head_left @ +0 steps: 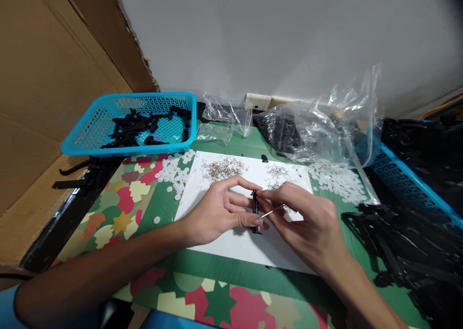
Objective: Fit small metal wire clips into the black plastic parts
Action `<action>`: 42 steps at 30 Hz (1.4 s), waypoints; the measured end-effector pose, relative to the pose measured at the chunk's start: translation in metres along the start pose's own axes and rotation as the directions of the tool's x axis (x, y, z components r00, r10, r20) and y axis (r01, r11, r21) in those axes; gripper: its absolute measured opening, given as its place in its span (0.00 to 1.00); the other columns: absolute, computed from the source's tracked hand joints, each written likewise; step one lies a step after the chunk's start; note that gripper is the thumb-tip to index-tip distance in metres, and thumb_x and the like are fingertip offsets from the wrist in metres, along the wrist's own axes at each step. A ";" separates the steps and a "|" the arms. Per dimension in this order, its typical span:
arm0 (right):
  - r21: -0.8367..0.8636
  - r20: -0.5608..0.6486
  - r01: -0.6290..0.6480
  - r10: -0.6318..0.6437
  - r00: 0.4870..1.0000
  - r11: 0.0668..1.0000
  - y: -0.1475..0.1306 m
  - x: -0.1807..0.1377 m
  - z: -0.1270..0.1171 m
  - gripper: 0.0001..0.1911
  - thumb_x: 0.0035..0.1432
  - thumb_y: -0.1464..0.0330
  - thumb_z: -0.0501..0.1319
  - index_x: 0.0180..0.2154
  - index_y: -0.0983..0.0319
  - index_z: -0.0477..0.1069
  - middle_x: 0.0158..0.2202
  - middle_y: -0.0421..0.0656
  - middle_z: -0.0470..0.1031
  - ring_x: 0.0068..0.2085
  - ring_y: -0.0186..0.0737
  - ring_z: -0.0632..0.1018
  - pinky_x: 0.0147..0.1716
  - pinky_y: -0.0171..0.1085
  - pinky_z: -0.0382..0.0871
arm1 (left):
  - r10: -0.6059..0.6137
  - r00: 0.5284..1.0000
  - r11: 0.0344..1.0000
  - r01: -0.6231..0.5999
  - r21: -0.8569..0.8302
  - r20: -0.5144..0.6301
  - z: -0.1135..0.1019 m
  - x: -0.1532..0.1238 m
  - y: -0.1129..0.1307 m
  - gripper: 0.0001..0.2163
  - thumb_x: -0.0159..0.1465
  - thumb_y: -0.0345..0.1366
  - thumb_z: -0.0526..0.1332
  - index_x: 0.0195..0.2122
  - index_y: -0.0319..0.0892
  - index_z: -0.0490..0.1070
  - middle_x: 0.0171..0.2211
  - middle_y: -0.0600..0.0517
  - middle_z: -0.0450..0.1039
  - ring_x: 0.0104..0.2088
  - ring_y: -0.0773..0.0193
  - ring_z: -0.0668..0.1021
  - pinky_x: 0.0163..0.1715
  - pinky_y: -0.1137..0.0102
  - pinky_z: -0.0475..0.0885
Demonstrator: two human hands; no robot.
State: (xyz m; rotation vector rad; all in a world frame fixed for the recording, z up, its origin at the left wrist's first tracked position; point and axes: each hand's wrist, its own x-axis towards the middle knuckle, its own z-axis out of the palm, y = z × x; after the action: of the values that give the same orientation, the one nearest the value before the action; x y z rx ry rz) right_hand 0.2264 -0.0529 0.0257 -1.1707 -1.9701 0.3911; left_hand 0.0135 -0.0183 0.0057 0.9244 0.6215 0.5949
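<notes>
My left hand [213, 211] is closed around a small, narrow black plastic part [255, 204], pinching it upright over the white paper [210, 239]. From the other side comes my right hand [313, 218], its fingers closed on a thin metal rod [269, 212] that slants down toward my left thumb and the part. The right fingertips also reach the top of the part. Just beyond both hands, tiny bent wire springs [224, 169] lie heaped on the paper, with a smaller heap [277, 171] to the right. What the rod's tip touches is too small to tell.
A blue basket [193, 121] of black parts stands back left. White plastic discs [173, 174] lie left of the paper, more discs [338, 182] to the right. Clear bags [318, 131] lie along the wall. Black parts [405, 252] and another blue basket [405, 172] crowd the right side.
</notes>
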 end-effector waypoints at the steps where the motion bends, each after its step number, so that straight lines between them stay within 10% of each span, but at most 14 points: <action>1: 0.007 0.020 -0.014 0.014 1.000 1.000 0.001 -0.001 0.000 0.06 0.68 0.75 0.64 0.45 0.61 0.79 0.31 0.41 0.78 0.30 0.35 0.78 0.30 0.36 0.72 | 0.009 1.000 1.000 -0.009 -0.013 -0.002 0.000 0.000 0.001 0.25 0.60 0.35 0.79 0.54 0.41 0.71 0.40 0.42 0.87 0.37 0.58 0.88 0.37 0.71 0.79; 17: 0.158 0.012 -0.259 0.261 0.965 0.953 -0.003 -0.001 -0.002 0.10 0.68 0.67 0.66 0.51 0.59 0.79 0.27 0.37 0.75 0.24 0.33 0.75 0.21 0.32 0.67 | 0.034 0.999 0.995 -0.036 -0.092 -0.023 -0.002 0.000 0.005 0.28 0.61 0.36 0.78 0.59 0.42 0.68 0.44 0.41 0.84 0.39 0.56 0.89 0.44 0.66 0.81; 22: 0.020 0.054 0.036 -0.037 0.998 0.999 -0.004 -0.005 -0.002 0.02 0.67 0.72 0.64 0.38 0.60 0.73 0.28 0.39 0.71 0.26 0.35 0.72 0.25 0.36 0.65 | 0.101 0.984 0.993 -0.109 -0.049 -0.144 0.001 0.000 0.002 0.36 0.53 0.33 0.83 0.59 0.44 0.66 0.42 0.46 0.82 0.41 0.58 0.86 0.42 0.68 0.80; 32: -0.267 0.119 0.398 -0.379 0.918 0.878 -0.001 -0.004 0.001 0.17 0.63 0.73 0.69 0.53 0.67 0.71 0.26 0.40 0.70 0.28 0.39 0.66 0.27 0.41 0.60 | 0.128 0.953 0.991 -0.136 -0.012 -0.276 0.003 0.001 0.004 0.31 0.54 0.36 0.82 0.54 0.41 0.68 0.40 0.44 0.85 0.40 0.58 0.87 0.42 0.69 0.81; 42: -0.369 0.050 0.250 -0.250 0.967 0.895 0.009 -0.007 -0.003 0.15 0.68 0.79 0.62 0.54 0.64 0.72 0.29 0.41 0.73 0.29 0.39 0.71 0.32 0.40 0.66 | 0.254 0.925 0.967 -0.244 0.072 -0.284 -0.001 0.003 0.008 0.21 0.65 0.43 0.74 0.54 0.40 0.73 0.43 0.44 0.85 0.42 0.54 0.88 0.47 0.61 0.84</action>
State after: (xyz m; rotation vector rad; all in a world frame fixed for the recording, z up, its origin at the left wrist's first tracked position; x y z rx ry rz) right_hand 0.2355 -0.0542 0.0191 -1.1186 -2.2252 -0.1260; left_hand 0.0134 -0.0114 0.0117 0.9646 0.7857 0.9638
